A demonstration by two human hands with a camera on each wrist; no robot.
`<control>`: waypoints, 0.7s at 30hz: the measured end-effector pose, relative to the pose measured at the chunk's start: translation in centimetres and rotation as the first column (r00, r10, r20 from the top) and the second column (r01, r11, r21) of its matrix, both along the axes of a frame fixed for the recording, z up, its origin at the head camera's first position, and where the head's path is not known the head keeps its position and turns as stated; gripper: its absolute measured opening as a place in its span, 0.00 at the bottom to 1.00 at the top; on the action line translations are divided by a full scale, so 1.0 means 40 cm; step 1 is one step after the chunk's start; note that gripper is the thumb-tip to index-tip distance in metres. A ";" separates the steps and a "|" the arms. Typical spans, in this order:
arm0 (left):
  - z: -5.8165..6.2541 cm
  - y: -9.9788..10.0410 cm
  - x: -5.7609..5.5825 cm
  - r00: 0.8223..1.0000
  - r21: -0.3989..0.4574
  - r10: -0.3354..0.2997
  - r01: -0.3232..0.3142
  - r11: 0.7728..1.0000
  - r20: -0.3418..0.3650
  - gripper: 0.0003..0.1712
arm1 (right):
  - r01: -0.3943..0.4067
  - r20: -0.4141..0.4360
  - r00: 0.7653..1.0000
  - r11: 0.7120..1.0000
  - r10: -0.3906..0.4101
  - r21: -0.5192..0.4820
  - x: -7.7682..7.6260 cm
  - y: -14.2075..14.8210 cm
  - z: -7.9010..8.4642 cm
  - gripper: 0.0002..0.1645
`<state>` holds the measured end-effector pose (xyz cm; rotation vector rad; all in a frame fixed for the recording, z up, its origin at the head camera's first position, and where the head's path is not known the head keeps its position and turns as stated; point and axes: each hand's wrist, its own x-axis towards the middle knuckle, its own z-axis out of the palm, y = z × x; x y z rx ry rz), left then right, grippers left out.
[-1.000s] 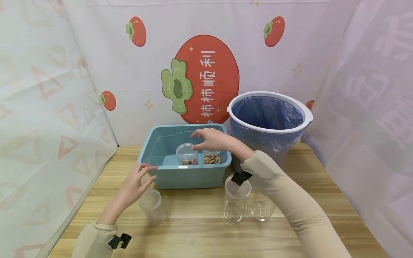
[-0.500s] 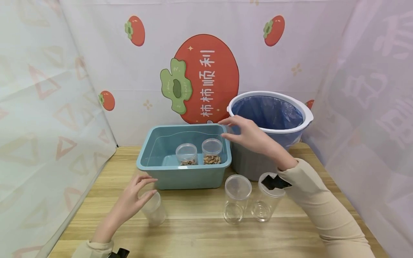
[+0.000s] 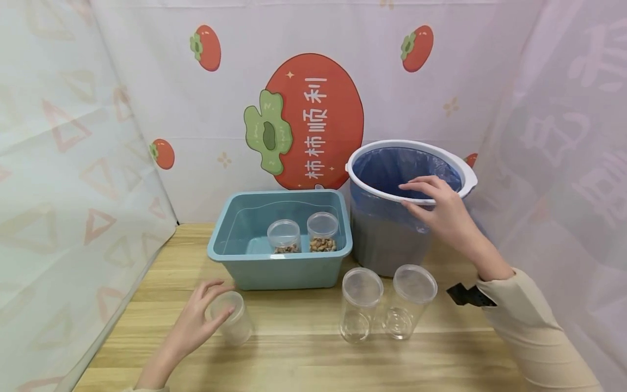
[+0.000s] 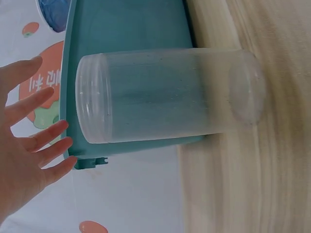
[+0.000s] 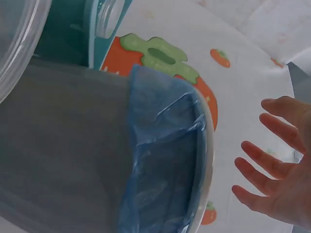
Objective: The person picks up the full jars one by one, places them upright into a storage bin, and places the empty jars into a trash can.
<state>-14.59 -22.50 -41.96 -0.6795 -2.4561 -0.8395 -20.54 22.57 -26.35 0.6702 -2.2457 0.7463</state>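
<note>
My left hand (image 3: 196, 316) is beside a cloudy plastic jar (image 3: 234, 321) on the wooden table, fingers spread and holding nothing. The left wrist view shows this jar (image 4: 165, 94) whole, with the fingers just short of its lidded end. Over the front rim of the bin (image 3: 387, 234), my right hand (image 3: 443, 215) hovers with parted fingers and nothing in them. Two clear lidded jars, a left one (image 3: 360, 305) and a right one (image 3: 411, 299), stand before the bin. Inside the blue tub (image 3: 279, 272) are two jars with nuts, one (image 3: 284, 239) left of the other (image 3: 322, 233).
A blue liner bag (image 3: 387, 169) hangs inside the bin under its white rim. Behind everything is a white cloth backdrop (image 3: 220, 98) printed with persimmons, and cloth walls flank both sides of the table (image 3: 294, 354).
My right hand has left the jar at the tub's right side and swung right to the bin. The left hand has come down and closer, nearer the cloudy jar.
</note>
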 end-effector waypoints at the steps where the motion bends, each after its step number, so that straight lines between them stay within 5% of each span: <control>1: -0.003 -0.001 0.002 1.000 0.005 0.006 -0.006 1.000 0.012 0.23 | 0.014 -0.009 1.000 1.000 -0.014 -0.001 0.002 0.012 -0.006 0.18; 21: -0.054 -0.010 0.021 0.985 0.070 0.062 -0.074 0.995 0.159 0.27 | 0.093 -0.147 0.983 0.990 -0.109 -0.109 -0.026 0.131 -0.092 0.19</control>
